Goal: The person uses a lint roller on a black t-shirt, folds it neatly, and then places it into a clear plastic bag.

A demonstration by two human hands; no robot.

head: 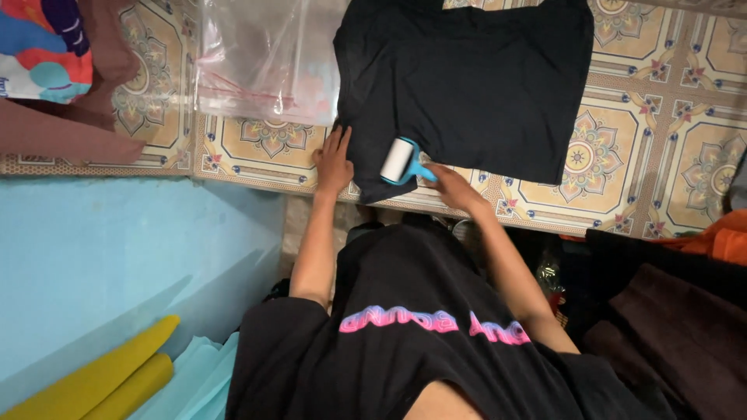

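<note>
Right hand (455,187) grips the blue-handled lint roller (398,161) on the near edge of the black garment (467,85), left hand (334,162) flat, fingers spread at its near-left corner; best keep cloth taut, roll straight away from that corner.

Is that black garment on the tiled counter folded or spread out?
Folded: the black garment lies as a neat flat rectangle with straight edges, no sleeves showing.
</note>
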